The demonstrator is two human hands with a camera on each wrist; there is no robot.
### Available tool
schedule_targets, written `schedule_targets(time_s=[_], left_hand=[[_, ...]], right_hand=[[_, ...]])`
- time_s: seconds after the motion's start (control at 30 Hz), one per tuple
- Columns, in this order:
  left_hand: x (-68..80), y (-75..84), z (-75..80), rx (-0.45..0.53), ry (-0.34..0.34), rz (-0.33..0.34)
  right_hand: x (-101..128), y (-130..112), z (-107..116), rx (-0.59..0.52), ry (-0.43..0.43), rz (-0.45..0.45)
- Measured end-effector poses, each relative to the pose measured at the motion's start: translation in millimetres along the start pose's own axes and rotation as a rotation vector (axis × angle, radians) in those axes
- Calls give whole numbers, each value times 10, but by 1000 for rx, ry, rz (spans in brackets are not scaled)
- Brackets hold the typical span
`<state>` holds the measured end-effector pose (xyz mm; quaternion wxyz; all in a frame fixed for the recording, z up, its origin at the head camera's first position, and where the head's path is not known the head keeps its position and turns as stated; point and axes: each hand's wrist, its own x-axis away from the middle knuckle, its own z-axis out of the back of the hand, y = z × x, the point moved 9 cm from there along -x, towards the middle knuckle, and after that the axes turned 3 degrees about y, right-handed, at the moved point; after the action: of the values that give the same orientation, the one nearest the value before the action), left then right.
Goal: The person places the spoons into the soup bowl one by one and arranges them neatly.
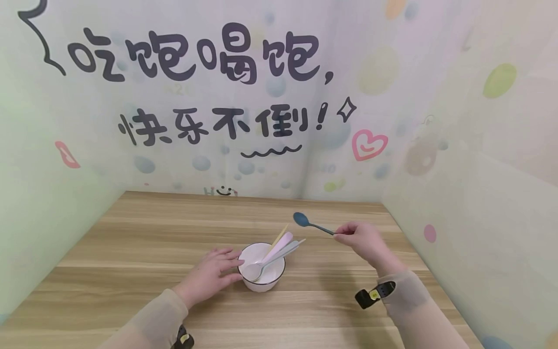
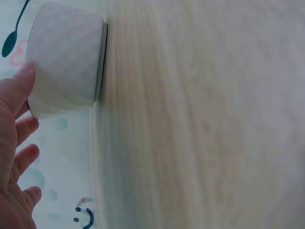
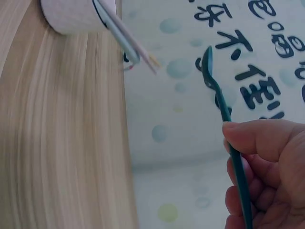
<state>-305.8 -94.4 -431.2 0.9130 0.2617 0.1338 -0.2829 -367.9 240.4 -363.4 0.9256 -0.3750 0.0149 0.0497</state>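
A dark teal spoon is pinched by its handle in my right hand, raised over the right part of the table with its bowl pointing left. The right wrist view shows the thumb laid along the spoon handle and the fingers curled behind it. My left hand touches the left rim of a white bowl with its fingers extended. In the left wrist view the bowl's dimpled side stands upright on the wood. Inside it lean a pink-handled utensil, a grey-green spoon and a thin yellowish stick.
The wood-grain table ends at a printed backdrop with dark lettering. Pale side walls flank it. A strap with a small black device sits on the right wrist.
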Motion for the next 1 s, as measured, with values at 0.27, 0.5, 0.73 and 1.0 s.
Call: schedule_targets(time_s=[0.27, 0.5, 0.73, 1.0], left_hand=[[3, -7, -5, 4, -6, 2], [0, -10, -13, -1, -12, 5], [-5, 4, -4, -5, -15, 8], [1, 7, 9, 3, 3, -4]], right_hand=[[52, -425, -240, 134, -101, 185], [72, -659, -554, 240, -182, 309], [95, -767, -785, 258, -237, 349], [108, -835, -951, 299, -271, 362]])
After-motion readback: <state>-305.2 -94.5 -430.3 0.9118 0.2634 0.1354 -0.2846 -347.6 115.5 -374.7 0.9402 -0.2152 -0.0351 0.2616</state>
